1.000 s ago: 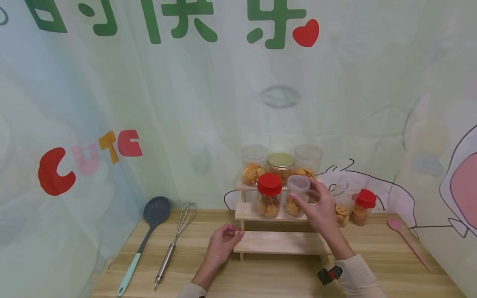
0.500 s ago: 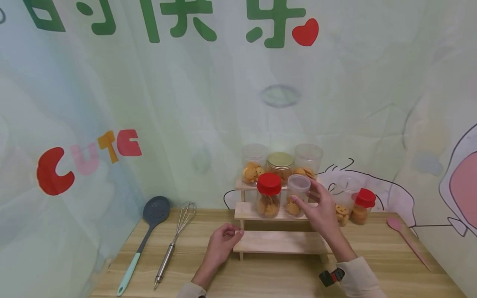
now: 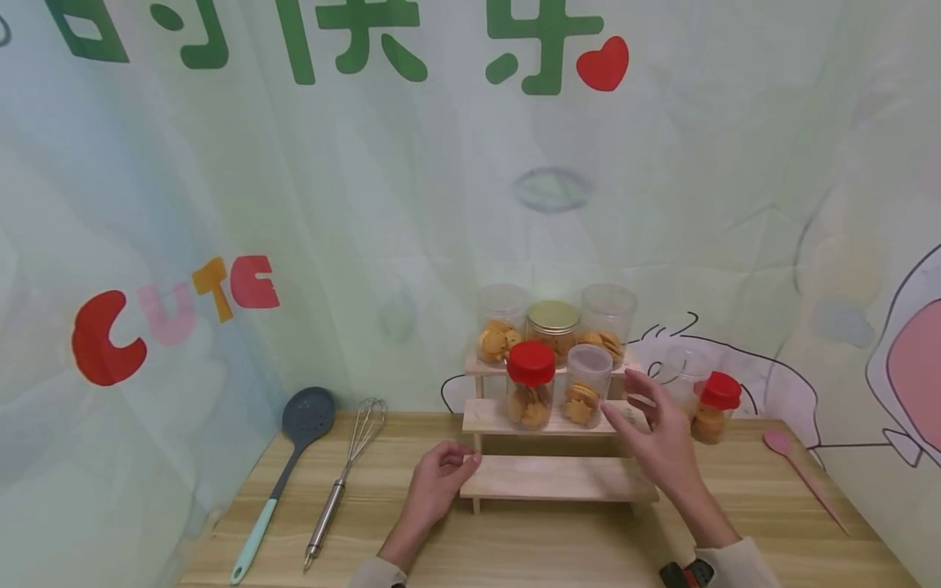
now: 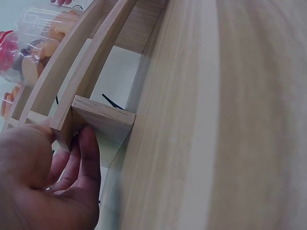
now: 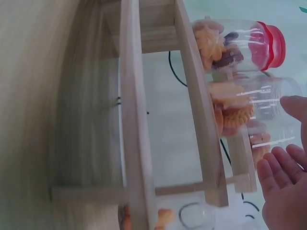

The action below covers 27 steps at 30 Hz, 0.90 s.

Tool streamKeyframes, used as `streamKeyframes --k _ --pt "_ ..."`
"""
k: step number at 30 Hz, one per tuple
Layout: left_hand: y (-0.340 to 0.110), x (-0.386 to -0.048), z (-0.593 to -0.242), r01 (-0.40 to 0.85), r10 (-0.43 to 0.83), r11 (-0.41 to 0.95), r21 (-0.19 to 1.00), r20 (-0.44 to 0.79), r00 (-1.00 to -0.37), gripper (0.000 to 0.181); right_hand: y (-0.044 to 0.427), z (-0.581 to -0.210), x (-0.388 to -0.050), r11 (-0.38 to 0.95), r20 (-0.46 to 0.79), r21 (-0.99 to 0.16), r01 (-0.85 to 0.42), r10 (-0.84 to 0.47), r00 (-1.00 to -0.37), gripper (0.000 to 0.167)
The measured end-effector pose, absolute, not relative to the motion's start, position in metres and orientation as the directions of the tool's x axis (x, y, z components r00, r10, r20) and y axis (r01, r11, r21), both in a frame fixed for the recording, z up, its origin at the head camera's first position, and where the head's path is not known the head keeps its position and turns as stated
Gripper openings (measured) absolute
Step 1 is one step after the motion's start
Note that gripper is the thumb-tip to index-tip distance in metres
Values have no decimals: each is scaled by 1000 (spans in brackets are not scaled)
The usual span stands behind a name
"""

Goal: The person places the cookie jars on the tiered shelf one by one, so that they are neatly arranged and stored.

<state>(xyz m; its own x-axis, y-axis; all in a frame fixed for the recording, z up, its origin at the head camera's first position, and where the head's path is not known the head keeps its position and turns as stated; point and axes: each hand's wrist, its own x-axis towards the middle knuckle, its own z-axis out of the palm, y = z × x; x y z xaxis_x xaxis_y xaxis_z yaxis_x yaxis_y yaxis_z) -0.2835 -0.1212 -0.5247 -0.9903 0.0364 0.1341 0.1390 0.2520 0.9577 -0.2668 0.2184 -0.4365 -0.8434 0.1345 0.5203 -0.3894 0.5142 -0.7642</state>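
Observation:
A three-step wooden display stand [image 3: 559, 479] stands on the table. My left hand [image 3: 437, 486] pinches the left end of its lowest step; in the left wrist view, the thumb lies on the board [image 4: 67, 103] and fingers curl below. My right hand [image 3: 667, 445] is just right of a clear-lidded jar of cookies [image 3: 586, 392] on the middle step, fingers spread and holding nothing. Beside that jar sits a red-lidded cookie jar [image 3: 531, 394]. On the top step are a gold-lidded jar [image 3: 553, 322] and two clear jars, left [image 3: 502, 318] and right [image 3: 608, 314].
Right of the stand, another red-lidded jar [image 3: 715, 408] and a clear jar [image 3: 685, 377], partly behind my right hand, stand on the table [image 3: 353, 482]. A pink spoon [image 3: 804, 478] lies far right. A whisk [image 3: 341, 490] and a slotted turner [image 3: 290, 474] lie left.
My right hand has let go of the clear-lidded jar and moved right and slightly down. The jar stays on the middle step. My left hand has not moved.

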Motion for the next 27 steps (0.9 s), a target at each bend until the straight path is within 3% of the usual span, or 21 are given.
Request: streamKeyframes --k 14,27 --pt "-121 -282 -524 128 31 239 962 124 -992 30 255 -451 -256 535 606 -725 -434 197 -770 52" --pt "-122 -282 -523 127 38 255 959 122 -992 32 305 -458 -260 593 569 -739 -319 297 -766 48"
